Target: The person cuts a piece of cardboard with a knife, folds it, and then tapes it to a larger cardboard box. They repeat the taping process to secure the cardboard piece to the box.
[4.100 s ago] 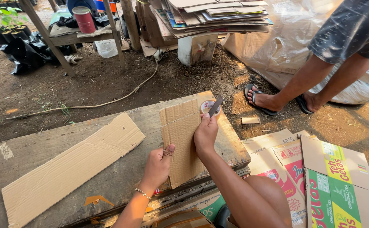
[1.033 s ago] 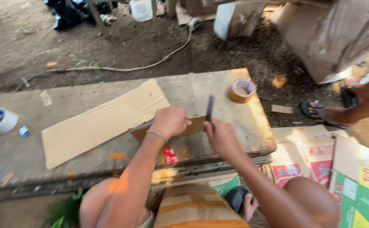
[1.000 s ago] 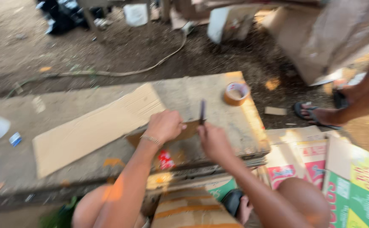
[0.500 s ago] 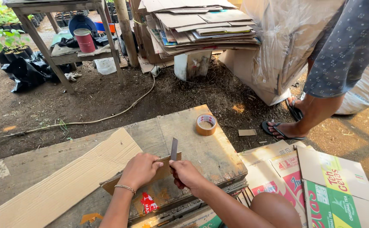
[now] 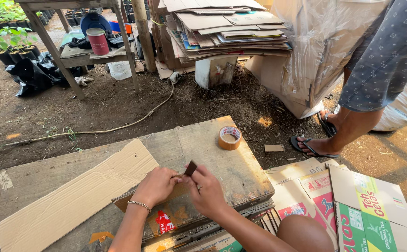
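The right hand's fingertips [image 5: 195,173] pinch a small dark cutter [image 5: 190,168], its end poking up at a slant between the two hands. The right hand [image 5: 208,191] is curled closed around it, knuckles toward the camera. The left hand [image 5: 156,186], with a beaded bracelet [image 5: 139,204] at the wrist, lies fingers-down on a folded cardboard piece [image 5: 166,210], pressing it flat; its fingertips meet the cutter's lower end, though whether they grip it cannot be told. The cardboard piece rests on the near edge of a worn wooden bench top [image 5: 241,172], a red printed patch showing on its underside flap. Just left of it lies a long cardboard strip [image 5: 73,200], set diagonally across the boards. A roll of brown tape [image 5: 229,137] stands near the far right corner of the bench, well apart from the hands. Flattened printed cartons [image 5: 362,205] lie on the ground to the right, beside another person's sandalled feet [image 5: 313,145].
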Demonstrator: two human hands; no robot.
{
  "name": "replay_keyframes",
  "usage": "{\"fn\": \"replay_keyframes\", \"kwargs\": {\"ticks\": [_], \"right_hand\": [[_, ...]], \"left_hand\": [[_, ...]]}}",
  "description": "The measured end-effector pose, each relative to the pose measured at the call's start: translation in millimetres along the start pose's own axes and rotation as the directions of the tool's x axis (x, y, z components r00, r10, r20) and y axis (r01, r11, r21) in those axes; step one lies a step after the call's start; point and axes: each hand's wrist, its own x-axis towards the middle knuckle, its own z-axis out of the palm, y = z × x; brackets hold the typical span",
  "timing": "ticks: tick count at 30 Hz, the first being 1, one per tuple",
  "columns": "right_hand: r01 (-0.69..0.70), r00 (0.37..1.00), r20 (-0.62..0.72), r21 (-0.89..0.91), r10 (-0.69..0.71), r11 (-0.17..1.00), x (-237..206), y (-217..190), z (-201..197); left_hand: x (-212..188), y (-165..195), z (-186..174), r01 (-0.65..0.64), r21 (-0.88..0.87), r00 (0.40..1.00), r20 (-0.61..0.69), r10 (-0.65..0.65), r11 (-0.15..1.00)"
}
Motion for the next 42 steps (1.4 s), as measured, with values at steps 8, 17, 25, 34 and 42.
{"fn": "replay_keyframes", "kwargs": {"ticks": [8,17,25,34,42], "right_hand": [[-0.081,0.990,0.123,0.077,0.071,0.994,4,-2,6],[-0.065,0.988,0.142,0.063,0.055,0.996,5,8,8],[-0.070,0.987,0.148,0.072,0.059,0.995,11,9,8],[-0.018,0.996,0.085,-0.009,0.019,1.000,8,21,19],[-0.074,0.991,-0.110,-0.022,0.071,0.997,3,28,14]], "left_hand": [[3,-7,8,-0.046,0.064,0.998,-0.039,0.049,0.997],[2,-7,11,-0.051,0.014,0.997,-0.049,0.052,0.999],[-3,1,9,-0.028,0.032,0.998,-0.063,0.030,0.999],[-4,-19,25,-0.212,0.059,0.929,-0.297,0.220,0.975],[2,-30,39,-0.214,0.085,0.914,-0.334,0.230,0.973]]}}
